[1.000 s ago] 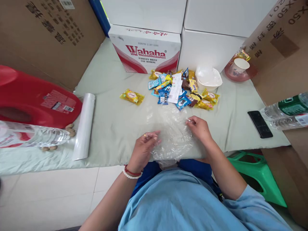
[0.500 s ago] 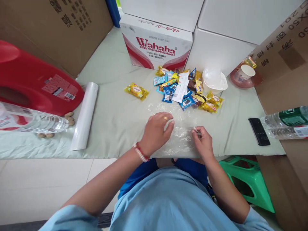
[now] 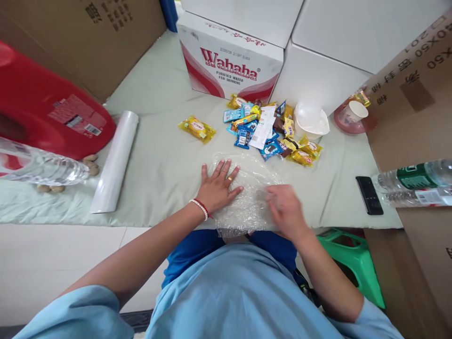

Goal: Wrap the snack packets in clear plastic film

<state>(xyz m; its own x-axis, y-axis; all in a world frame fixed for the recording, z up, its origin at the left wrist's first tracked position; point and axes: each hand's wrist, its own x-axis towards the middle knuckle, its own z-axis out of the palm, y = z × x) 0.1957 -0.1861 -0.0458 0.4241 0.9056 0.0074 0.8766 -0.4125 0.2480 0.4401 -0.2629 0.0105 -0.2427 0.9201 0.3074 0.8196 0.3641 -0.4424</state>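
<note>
Film (image 3: 245, 209) partly under left hand (image 3: 216, 190).

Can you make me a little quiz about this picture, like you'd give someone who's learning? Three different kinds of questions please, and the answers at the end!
1. True or false: the left hand lies on the clear plastic with its fingers spread.

2. Pick one. What colour is the stool?
A) red
B) green
C) yellow

3. Fill in the gap: the biggest word on the front of the white and red box is ____.

Key:
1. True
2. B
3. Wahaha
</note>
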